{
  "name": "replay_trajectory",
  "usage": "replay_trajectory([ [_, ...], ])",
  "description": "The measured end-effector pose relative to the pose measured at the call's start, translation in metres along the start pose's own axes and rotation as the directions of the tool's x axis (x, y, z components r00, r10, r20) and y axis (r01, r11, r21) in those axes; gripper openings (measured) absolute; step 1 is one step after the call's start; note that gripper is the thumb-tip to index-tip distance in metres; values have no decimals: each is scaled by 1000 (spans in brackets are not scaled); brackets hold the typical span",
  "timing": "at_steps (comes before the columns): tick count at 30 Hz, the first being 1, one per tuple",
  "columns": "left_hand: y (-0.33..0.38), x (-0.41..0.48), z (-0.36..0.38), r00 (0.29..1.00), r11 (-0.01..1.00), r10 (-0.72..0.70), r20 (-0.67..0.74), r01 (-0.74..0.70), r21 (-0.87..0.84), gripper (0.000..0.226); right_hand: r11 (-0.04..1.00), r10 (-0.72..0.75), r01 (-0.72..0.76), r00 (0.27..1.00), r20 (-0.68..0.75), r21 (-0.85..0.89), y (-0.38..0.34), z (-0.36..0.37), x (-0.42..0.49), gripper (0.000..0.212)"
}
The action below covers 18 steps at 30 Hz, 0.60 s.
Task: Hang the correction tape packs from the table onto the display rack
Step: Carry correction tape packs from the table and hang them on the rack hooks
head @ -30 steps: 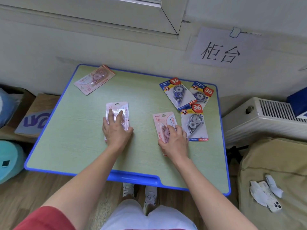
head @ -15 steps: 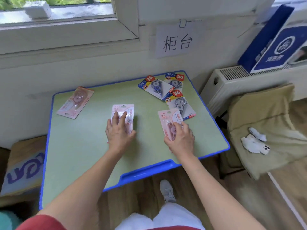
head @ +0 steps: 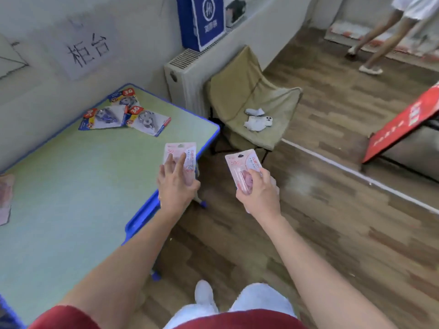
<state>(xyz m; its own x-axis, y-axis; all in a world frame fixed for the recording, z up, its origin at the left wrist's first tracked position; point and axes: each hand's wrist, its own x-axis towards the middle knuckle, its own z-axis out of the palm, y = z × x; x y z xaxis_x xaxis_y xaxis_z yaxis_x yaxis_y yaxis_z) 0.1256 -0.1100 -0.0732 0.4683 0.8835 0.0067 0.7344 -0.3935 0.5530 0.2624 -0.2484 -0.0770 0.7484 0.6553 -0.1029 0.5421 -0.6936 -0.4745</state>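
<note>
- Two packs carried at once called, in my judgement, for a grip low on each card, so the punched top stayed free to slide onto a peg. The display rack was not in view, so finding it came first.
- At 9 o'clock a stray pink pack (head: 4,198) lay on the worktop (head: 71,186). At 10 o'clock three blue packs (head: 123,116) sat overlapping near its far corner, all yet to be hung.
- Near the centre, the left hand (head: 177,186), arm stretched forward, held the left pink pack (head: 181,150) at the worktop's right edge. Two fingers (head: 169,163) lay straight across its face, with the thumb at its side.
- At 3 o'clock from it, the right hand (head: 259,195) gripped the right pink pack (head: 240,162) by its lower end, closed round it, upright over the floor (head: 332,210).
</note>
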Motion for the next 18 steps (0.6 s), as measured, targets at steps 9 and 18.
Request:
replay_trajectory([
  [9, 151, -82, 106, 943, 958, 280, 180, -287, 13, 72, 949, 296, -279, 949, -105, 148, 175, -92, -82, 56],
  [18, 315, -210, 235, 850, 896, 441, 289, -437, -85, 69, 878, 469, -440, 869, -155, 191, 380, -183, -167, 52],
])
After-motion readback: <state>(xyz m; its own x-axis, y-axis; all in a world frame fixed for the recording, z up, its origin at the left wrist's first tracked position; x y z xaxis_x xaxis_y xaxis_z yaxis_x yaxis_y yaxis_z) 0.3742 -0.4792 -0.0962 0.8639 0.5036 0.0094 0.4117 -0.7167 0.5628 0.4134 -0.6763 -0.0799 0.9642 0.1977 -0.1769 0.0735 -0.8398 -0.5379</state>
